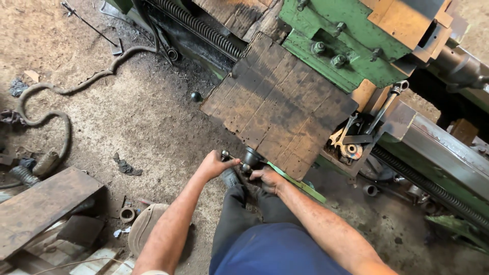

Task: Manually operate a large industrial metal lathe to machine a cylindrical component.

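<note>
Gripping dark metal part (249,159), left hand (215,165), right hand (269,179)

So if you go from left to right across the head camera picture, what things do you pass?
Curvy grey hose on the dirt → flat rusty metal plate → left hand → dark round metal part → right hand → pile of silver spanners → long grey steel machine rail.

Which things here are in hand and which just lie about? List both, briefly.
In hand:
- left hand gripping a thin metal rod
- right hand on the dark metal part

Lying about:
- wooden board
- spanners in the tray
- hose
- metal ring
- rag
</note>
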